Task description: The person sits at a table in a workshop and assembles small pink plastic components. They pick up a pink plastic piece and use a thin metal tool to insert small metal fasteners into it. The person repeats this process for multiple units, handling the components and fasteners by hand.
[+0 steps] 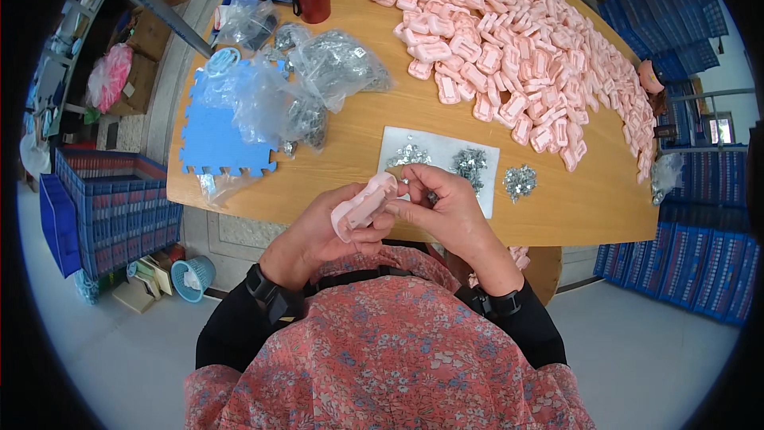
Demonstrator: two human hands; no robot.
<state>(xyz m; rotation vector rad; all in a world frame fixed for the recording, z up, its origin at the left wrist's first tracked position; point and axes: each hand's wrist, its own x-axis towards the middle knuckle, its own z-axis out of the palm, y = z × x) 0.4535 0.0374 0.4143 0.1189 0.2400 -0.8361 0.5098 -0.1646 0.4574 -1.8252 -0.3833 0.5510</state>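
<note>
Holding pink clip (364, 205) above table edge (557, 231), my left hand (318, 231) wrapped around its lower end, right hand (446, 211) pinching its top. Likely light, stiff plastic, smooth; grip by the long sides. Metal bits (469, 166) lie on white sheet (485, 195) just beyond.

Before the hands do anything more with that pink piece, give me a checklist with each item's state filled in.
1. Pink plastic piece gripped by the left hand: ok.
2. Right hand at the piece's end, fingertips pinched: ok.
3. Small metal part between the right fingertips: cannot tell.
4. Metal clips within reach on the white sheet: ok.
5. More pink pieces in the pile on the table: ok.
6. Table edge in front of the hands free of loose parts: ok.
</note>
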